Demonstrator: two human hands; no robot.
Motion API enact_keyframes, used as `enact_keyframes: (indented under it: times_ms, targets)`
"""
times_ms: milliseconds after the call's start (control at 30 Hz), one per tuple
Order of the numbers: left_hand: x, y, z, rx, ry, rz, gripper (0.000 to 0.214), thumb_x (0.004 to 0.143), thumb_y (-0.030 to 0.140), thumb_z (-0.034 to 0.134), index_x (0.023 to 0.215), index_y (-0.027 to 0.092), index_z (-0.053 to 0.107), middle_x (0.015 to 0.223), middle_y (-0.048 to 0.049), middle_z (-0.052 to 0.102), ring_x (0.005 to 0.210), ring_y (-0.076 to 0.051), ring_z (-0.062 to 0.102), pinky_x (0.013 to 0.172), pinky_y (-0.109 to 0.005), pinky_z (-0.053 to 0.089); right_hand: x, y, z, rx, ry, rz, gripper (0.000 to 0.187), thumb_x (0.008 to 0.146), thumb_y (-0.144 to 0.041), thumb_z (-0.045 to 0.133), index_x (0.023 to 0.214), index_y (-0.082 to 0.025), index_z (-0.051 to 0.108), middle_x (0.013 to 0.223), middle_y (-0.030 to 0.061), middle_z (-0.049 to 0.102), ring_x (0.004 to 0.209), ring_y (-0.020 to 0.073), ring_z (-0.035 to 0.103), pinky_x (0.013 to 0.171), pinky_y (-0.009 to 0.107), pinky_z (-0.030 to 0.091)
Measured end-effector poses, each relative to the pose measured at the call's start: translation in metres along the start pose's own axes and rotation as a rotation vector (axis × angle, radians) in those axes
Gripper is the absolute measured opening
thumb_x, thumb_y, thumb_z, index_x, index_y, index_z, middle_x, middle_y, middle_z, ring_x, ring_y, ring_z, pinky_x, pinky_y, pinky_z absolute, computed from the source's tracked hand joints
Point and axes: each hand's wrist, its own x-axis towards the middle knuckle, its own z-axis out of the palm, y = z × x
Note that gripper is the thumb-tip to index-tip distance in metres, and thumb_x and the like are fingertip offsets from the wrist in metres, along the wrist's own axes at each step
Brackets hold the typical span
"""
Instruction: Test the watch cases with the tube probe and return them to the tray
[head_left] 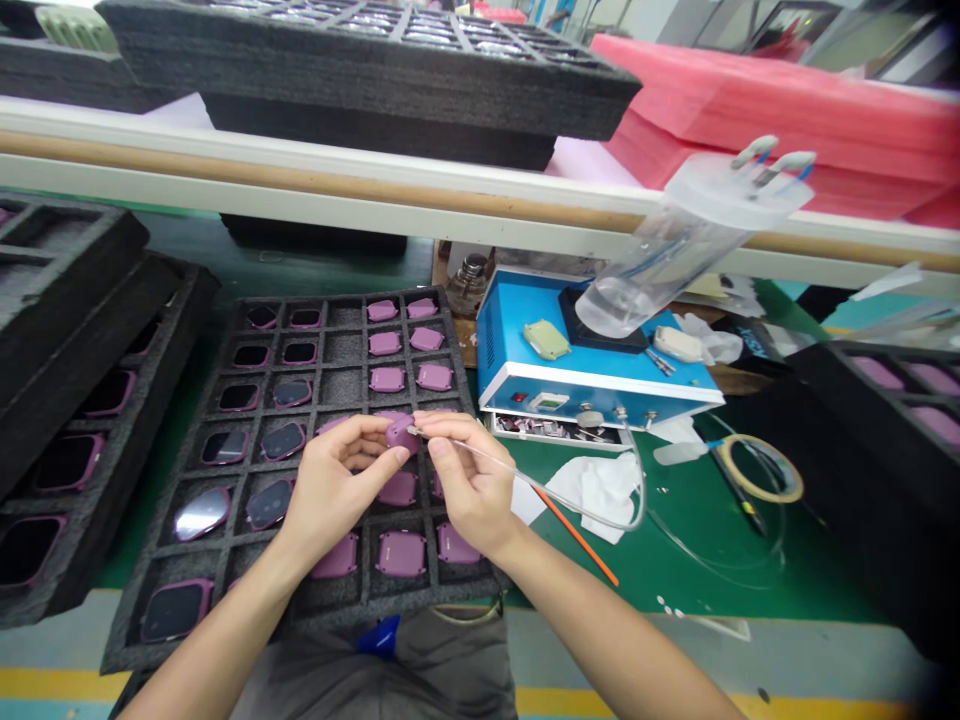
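Between the thumb and fingers of my left hand [341, 475] is a purple watch case [403, 432], raised above the foam tray. My right hand [474, 480] pinches the tip of a clear thin tube [517, 468] and holds it against the case's right side. The tube runs back to the front of a blue machine [600, 365]. Beneath both hands lies a dark grey foam tray [341, 395] with a grid of pockets. Purple cases [401, 553] fill pockets on its right, and watches with dark screens [279, 440] sit on its left.
More foam trays [67, 400] are stacked at left, another [847, 440] at right. A clear cylinder [637, 270] leans above the machine. White tissue [592, 490], an orange stick [576, 535] and a tape roll [765, 468] lie on the green mat. A shelf rail [375, 190] crosses behind.
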Motion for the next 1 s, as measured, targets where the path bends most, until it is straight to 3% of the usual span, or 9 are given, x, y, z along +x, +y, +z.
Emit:
enact_keyframes:
  times_ms: [1000]
  targets:
    - [0.0010, 0.0009, 0.0000, 0.010, 0.004, -0.024, 0.034, 0.071, 0.037, 0.089, 0.095, 0.016, 0.077, 0.083, -0.0053, 0.080, 0.072, -0.018, 0.074, 0.068, -0.026, 0.061, 0.0006, 0.0032, 0.0004, 0.038, -0.010, 0.004, 0.017, 0.103, -0.019, 0.060, 0.110, -0.026, 0.074, 0.110, 0.0067, 0.078, 0.108, 0.0213, 0.076, 0.097, 0.041, 0.063]
